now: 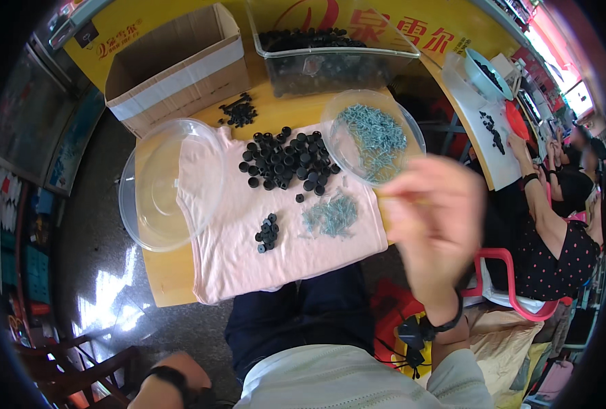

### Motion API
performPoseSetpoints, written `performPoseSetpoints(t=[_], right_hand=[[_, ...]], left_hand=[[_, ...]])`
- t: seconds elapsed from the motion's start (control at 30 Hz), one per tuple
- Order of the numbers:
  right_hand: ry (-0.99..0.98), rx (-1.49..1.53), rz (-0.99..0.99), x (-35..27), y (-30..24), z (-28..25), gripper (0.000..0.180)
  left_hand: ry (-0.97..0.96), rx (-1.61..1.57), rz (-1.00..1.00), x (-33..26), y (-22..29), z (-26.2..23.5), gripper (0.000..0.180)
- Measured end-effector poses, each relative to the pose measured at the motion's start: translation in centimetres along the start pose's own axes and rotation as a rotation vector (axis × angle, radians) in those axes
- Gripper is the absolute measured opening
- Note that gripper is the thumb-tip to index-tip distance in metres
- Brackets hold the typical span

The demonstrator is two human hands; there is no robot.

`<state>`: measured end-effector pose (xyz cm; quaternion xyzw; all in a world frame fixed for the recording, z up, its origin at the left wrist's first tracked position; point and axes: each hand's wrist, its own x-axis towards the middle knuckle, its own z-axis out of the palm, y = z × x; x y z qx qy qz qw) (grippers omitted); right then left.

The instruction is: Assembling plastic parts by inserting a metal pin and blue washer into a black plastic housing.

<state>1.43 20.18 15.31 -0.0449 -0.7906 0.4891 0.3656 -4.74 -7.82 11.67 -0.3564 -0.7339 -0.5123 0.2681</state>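
My right hand (pixel 436 218) is raised at the right edge of the table and smeared by motion, so its fingers and anything in them cannot be made out. Just beyond it, a clear round bowl (pixel 339 143) holds many thin silvery screws (pixel 374 133). My left hand (pixel 192 371) is low at the lower edge, off the table, with its fingers hidden. On a pale pink cloth (pixel 235 269) lie a large cluster of black round caps (pixel 289 160), a small group of black caps (pixel 267 233) and a loose heap of screws (pixel 330 217).
A clear round plastic lid or basin (pixel 160 218) lies at the table's left. Behind stand a cardboard box (pixel 180 75) and a clear bin of black parts (pixel 330 71), with small black pieces (pixel 238 112) nearby. At right, a person (pixel 555 232) works by another table (pixel 487 146).
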Motion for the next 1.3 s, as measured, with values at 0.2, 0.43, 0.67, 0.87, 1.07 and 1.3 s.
performPoseSetpoints(t=[0.2,0.43,0.67,0.87,1.07,1.3], right_hand=[[-0.34,-0.471,-0.102,-1.9,8.0,2.3,0.015],[-0.454,-0.548,-0.013,-1.9,9.5,5.3,0.017],[-0.521,-0.52,-0.005,-0.8,9.3,5.6,0.021],[-0.455,-0.438,-0.13,4.8,10.3,9.3,0.026],[-0.64,-0.653,-0.061,6.5,14.7,12.1,0.032],[-0.763,-0.455,-0.04,6.2,13.4,11.4,0.037]], left_hand=[[-0.456,-0.14,-0.516,0.5,-0.6,6.4,0.045],[-0.605,0.085,-0.62,-1.3,-3.3,8.6,0.065],[-0.632,0.04,-0.546,-0.5,-3.6,9.6,0.047],[-0.569,0.163,-0.362,2.7,-4.9,13.3,0.061],[-0.542,0.273,-0.414,2.7,-7.3,16.2,0.08],[-0.635,0.17,-0.573,1.9,-8.4,16.4,0.075]])
